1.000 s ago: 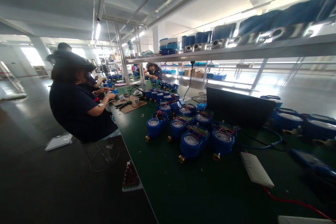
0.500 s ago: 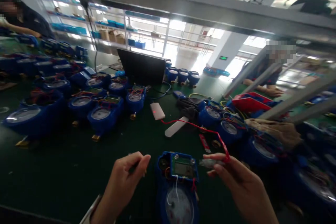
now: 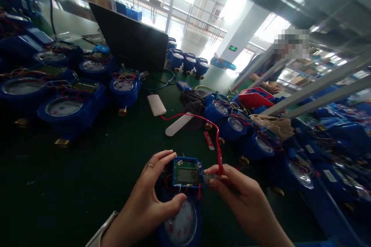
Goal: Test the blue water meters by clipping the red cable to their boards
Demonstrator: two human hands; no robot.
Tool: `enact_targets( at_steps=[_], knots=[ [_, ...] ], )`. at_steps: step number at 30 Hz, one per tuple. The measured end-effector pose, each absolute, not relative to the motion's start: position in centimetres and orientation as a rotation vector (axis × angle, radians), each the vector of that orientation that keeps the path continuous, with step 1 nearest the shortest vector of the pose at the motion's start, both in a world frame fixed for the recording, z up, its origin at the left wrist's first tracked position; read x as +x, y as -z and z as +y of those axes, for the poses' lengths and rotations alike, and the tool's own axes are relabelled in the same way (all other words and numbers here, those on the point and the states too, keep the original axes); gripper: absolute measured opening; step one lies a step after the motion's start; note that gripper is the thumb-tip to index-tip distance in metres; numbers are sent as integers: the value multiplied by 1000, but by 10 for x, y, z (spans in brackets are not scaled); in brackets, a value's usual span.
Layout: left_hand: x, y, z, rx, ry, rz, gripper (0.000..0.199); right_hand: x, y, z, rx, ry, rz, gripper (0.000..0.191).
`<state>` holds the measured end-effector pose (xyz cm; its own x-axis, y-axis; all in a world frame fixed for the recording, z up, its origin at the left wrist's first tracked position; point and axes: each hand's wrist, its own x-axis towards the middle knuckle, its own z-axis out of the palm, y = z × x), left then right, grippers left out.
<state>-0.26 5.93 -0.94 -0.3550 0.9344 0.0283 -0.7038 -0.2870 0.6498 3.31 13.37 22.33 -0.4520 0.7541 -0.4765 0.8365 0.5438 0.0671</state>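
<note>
Both hands on a blue water meter at the bottom centre of the frame.

The green bench [image 3: 87,170] lies bare at lower left; meter rows [image 3: 72,96] crowd the upper left and right edge. The meter [image 3: 182,200] sits at lower centre. The left hand [image 3: 153,197] cups its left side, fingers curled round the display module [image 3: 187,173]. The right hand [image 3: 240,197] pinches a small connector [image 3: 209,178] on a red wire [image 3: 217,142] against the module's right edge.

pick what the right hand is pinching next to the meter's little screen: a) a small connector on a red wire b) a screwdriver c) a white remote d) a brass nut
A: the right hand pinches a small connector at the end of the red wire, held against the right edge of the blue meter that the left hand grips.
</note>
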Motion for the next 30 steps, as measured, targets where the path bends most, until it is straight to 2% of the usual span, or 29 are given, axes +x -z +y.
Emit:
enact_targets(
  at_steps=[11,16,30],
  knots=[
    [-10,-4,56,424,-1810,714,55,28,-226,133,1156,203,2353,16],
    [-12,-2,56,620,-1826,823,55,20,-225,133,1046,167,2432,22],
    [-13,-2,56,603,-1812,753,56,22,-220,133,1074,147,2423,22]
  ],
)
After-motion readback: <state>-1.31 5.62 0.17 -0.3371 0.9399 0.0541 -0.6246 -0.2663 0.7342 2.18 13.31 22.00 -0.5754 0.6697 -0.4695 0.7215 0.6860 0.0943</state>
